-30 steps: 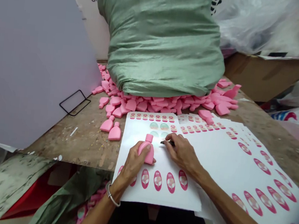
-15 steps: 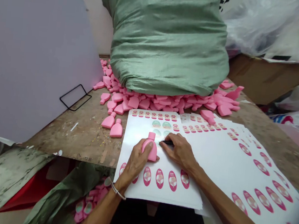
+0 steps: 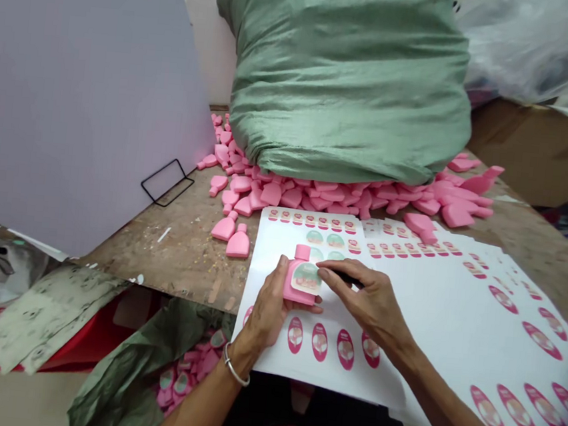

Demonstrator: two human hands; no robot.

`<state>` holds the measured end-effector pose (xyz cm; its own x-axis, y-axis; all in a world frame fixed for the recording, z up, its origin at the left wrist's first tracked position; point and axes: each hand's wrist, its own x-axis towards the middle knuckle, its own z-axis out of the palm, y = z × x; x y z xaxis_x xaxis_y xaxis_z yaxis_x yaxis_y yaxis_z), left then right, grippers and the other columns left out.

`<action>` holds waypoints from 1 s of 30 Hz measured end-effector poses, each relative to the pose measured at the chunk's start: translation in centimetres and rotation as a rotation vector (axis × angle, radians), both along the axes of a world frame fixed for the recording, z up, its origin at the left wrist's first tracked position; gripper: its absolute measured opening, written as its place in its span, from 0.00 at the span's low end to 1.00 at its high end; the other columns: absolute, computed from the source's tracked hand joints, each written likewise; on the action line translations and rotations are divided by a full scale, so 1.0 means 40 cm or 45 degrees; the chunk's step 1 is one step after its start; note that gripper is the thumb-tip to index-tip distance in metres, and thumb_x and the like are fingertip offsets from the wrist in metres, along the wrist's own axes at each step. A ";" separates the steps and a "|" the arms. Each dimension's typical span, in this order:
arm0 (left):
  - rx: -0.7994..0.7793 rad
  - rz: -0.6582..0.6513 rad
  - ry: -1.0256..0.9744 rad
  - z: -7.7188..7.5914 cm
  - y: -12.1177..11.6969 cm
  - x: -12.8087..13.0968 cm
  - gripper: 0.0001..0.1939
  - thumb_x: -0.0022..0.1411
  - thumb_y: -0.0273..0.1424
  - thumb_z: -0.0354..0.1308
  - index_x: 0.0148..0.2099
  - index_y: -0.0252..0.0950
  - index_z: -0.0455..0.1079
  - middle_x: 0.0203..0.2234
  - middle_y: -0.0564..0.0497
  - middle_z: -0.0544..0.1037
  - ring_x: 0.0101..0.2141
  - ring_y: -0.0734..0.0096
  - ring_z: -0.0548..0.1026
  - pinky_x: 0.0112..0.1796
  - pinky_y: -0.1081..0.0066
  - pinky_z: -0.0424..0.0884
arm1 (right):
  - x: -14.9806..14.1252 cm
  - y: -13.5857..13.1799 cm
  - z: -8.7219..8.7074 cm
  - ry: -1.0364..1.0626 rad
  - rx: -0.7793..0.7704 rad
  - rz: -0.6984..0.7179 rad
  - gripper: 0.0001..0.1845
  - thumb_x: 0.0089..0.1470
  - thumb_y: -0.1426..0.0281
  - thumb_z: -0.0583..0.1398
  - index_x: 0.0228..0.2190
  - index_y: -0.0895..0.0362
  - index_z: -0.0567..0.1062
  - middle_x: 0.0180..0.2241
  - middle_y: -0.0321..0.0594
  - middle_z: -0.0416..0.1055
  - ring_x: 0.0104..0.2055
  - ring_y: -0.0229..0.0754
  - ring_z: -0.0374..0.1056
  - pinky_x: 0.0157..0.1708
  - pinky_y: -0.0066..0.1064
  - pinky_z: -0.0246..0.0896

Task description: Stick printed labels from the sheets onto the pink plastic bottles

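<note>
My left hand [image 3: 268, 312] is wrapped round a small pink bottle [image 3: 298, 295], held upright over a sticker sheet [image 3: 319, 370]. A green and cream label sticker [image 3: 306, 279] lies against the bottle's front. At the sticker's upper right edge, the thumb and forefinger of my right hand [image 3: 380, 303] are pinched together. A slim black tool [image 3: 349, 278] is tucked in that same hand; its kind is hard to make out. Green stickers [image 3: 335, 240] and pink oval stickers [image 3: 320, 342] remain on the sheet below.
Loose pink bottles [image 3: 290, 197] spread under a large green sack [image 3: 346, 85] at the back. More sticker sheets [image 3: 449, 302] lie to the right. A black wire stand [image 3: 167, 182] is beside the grey panel [image 3: 85, 87]. Below the table edge, an open green bag [image 3: 128, 365] contains pink bottles.
A green label sticker now shows on the bottle's front. My right hand has come from the sheet up to the bottle, and the bottle is raised slightly. The view has shifted left.
</note>
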<state>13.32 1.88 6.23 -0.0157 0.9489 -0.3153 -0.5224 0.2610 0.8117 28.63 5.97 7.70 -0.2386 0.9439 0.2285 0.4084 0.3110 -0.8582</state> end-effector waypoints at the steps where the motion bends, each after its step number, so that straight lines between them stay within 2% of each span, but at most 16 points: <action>1: 0.004 -0.006 -0.008 0.004 -0.001 -0.001 0.29 0.63 0.51 0.48 0.47 0.28 0.72 0.33 0.42 0.79 0.32 0.62 0.79 0.35 0.64 0.78 | -0.007 -0.004 0.001 -0.005 0.015 0.002 0.12 0.53 0.59 0.61 0.34 0.52 0.80 0.30 0.38 0.76 0.29 0.39 0.66 0.28 0.31 0.61; 14: 0.016 -0.050 -0.034 0.013 -0.001 -0.006 0.29 0.64 0.50 0.46 0.46 0.29 0.72 0.35 0.41 0.79 0.34 0.61 0.78 0.35 0.63 0.77 | -0.017 -0.012 -0.003 -0.051 0.085 0.009 0.11 0.53 0.61 0.62 0.34 0.52 0.80 0.27 0.37 0.74 0.27 0.38 0.63 0.28 0.32 0.62; 17: 0.053 0.001 0.182 0.003 -0.006 -0.003 0.28 0.62 0.51 0.49 0.44 0.30 0.72 0.37 0.42 0.77 0.36 0.61 0.77 0.37 0.64 0.75 | -0.018 -0.016 0.000 -0.052 0.104 -0.019 0.10 0.53 0.61 0.62 0.32 0.52 0.80 0.27 0.37 0.75 0.27 0.38 0.64 0.27 0.33 0.62; 20: 0.136 0.117 0.464 0.000 -0.008 0.003 0.21 0.61 0.49 0.53 0.40 0.36 0.71 0.34 0.46 0.75 0.36 0.64 0.74 0.39 0.68 0.72 | -0.019 -0.023 0.010 -0.062 0.115 -0.053 0.09 0.51 0.60 0.62 0.29 0.52 0.79 0.28 0.38 0.75 0.28 0.40 0.67 0.28 0.34 0.64; 24: 0.321 0.310 0.820 -0.008 0.005 -0.008 0.18 0.63 0.47 0.51 0.45 0.39 0.69 0.32 0.49 0.73 0.34 0.67 0.71 0.39 0.70 0.69 | -0.002 -0.027 0.030 -0.097 0.199 -0.140 0.08 0.50 0.60 0.63 0.26 0.51 0.77 0.27 0.39 0.75 0.30 0.43 0.69 0.31 0.37 0.66; 26: 0.243 0.364 0.771 -0.017 0.015 -0.027 0.21 0.62 0.49 0.52 0.47 0.38 0.68 0.32 0.49 0.73 0.31 0.68 0.72 0.35 0.70 0.71 | 0.016 -0.022 0.042 -0.077 0.238 -0.229 0.08 0.49 0.60 0.63 0.26 0.51 0.77 0.27 0.39 0.75 0.28 0.42 0.69 0.30 0.35 0.66; 28: 0.119 0.301 0.525 -0.022 0.023 -0.044 0.25 0.61 0.52 0.50 0.44 0.35 0.69 0.29 0.48 0.73 0.28 0.68 0.73 0.30 0.70 0.73 | 0.032 -0.014 0.051 -0.050 0.210 -0.252 0.09 0.49 0.60 0.64 0.25 0.51 0.78 0.26 0.38 0.75 0.26 0.41 0.68 0.26 0.33 0.65; 30: 0.040 0.199 0.232 -0.018 0.025 -0.051 0.28 0.61 0.53 0.49 0.41 0.31 0.70 0.29 0.46 0.75 0.27 0.67 0.75 0.29 0.67 0.75 | 0.036 -0.007 0.054 -0.032 0.109 -0.164 0.10 0.48 0.59 0.64 0.25 0.51 0.79 0.25 0.37 0.76 0.25 0.40 0.68 0.24 0.32 0.64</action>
